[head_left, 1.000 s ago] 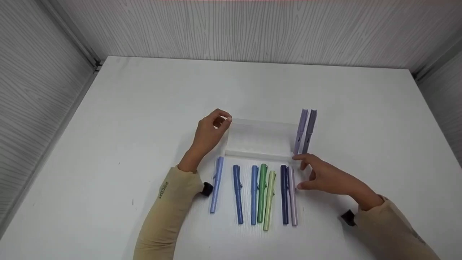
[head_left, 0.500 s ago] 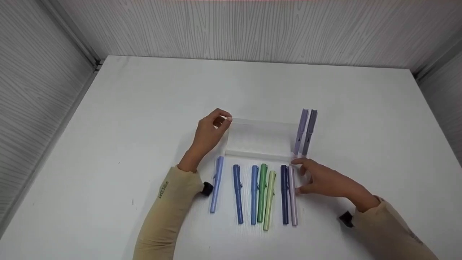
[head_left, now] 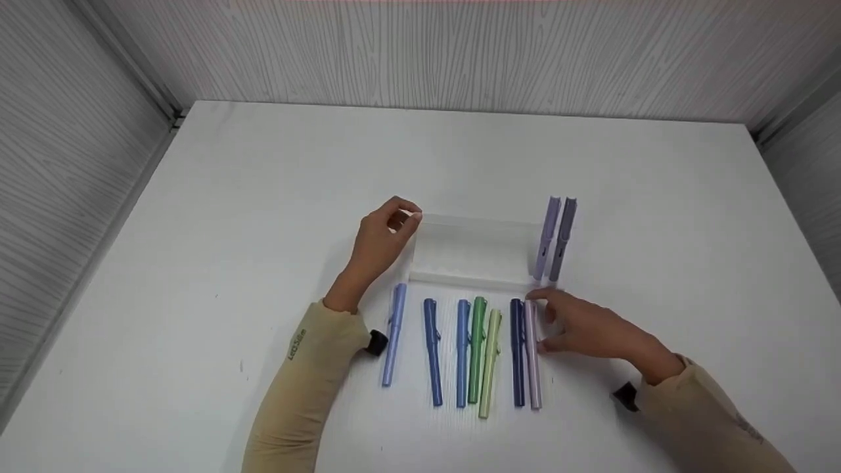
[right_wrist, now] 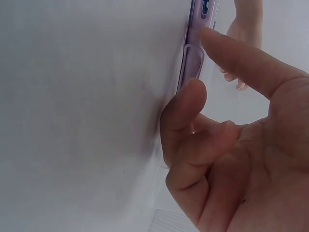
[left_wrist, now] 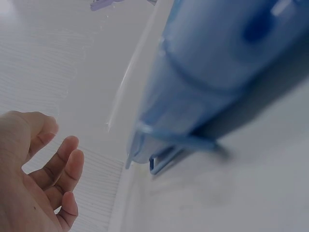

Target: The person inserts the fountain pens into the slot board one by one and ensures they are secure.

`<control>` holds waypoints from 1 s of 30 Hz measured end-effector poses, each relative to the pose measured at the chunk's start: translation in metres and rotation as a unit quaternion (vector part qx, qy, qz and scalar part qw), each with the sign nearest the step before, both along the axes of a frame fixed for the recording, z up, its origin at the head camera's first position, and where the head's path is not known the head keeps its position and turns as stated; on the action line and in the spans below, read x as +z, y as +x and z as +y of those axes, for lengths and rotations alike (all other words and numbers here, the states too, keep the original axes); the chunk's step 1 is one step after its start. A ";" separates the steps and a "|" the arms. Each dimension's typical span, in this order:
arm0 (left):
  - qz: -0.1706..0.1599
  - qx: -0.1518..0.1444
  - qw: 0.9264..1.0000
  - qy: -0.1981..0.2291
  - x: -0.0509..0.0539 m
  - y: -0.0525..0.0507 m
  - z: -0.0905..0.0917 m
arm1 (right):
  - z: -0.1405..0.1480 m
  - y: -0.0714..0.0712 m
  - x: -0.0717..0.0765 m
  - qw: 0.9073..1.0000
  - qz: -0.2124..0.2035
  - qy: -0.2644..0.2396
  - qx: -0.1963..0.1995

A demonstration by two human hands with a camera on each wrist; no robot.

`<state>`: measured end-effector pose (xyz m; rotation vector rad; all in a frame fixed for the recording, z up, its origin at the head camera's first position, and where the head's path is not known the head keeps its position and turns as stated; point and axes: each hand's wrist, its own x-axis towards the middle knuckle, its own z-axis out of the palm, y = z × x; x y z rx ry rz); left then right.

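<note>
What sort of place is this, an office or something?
Hard to be sure, but probably an indoor booth set up for recording: a white tabletop is enclosed on three sides by grey wood-grain panels, and small black devices, possibly cameras, sit at the ends of both tan sleeves.

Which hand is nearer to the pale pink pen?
The right hand, close beside the pale pink pen; the left hand is away at the far left corner of the clear rack.

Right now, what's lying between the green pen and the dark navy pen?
Between the green pen and the dark navy pen lies the pale yellow-green pen, then a strip of bare white table. The head view shows it.
</note>
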<state>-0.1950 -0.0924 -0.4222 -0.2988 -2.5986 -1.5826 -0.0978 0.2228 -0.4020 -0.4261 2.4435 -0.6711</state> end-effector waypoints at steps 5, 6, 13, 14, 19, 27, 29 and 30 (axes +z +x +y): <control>-0.009 0.001 1.000 -0.002 -0.001 0.000 -0.001 | -0.003 0.000 0.000 1.000 0.002 0.016 0.002; -0.010 0.001 1.000 -0.003 -0.001 0.000 -0.001 | -0.003 0.000 0.000 1.000 0.002 0.018 0.001; -0.010 0.001 1.000 -0.009 0.000 -0.001 -0.001 | -0.003 0.001 -0.001 1.000 0.005 0.030 -0.001; -0.008 0.000 1.000 -0.009 0.000 -0.001 -0.001 | -0.003 0.001 -0.001 1.000 0.008 0.030 0.003; 0.005 -0.004 1.000 -0.008 -0.001 -0.001 -0.001 | -0.002 0.003 -0.002 0.999 0.019 0.035 0.010; 0.006 -0.006 1.000 -0.007 -0.001 -0.001 -0.001 | 0.001 0.004 -0.003 0.999 0.027 0.037 0.018; 0.005 -0.004 1.000 -0.008 -0.001 -0.001 -0.002 | 0.001 0.003 -0.002 0.999 0.029 0.034 0.021; 0.005 -0.004 1.000 -0.008 0.000 -0.001 -0.002 | 0.001 0.003 -0.002 0.999 0.030 0.033 0.022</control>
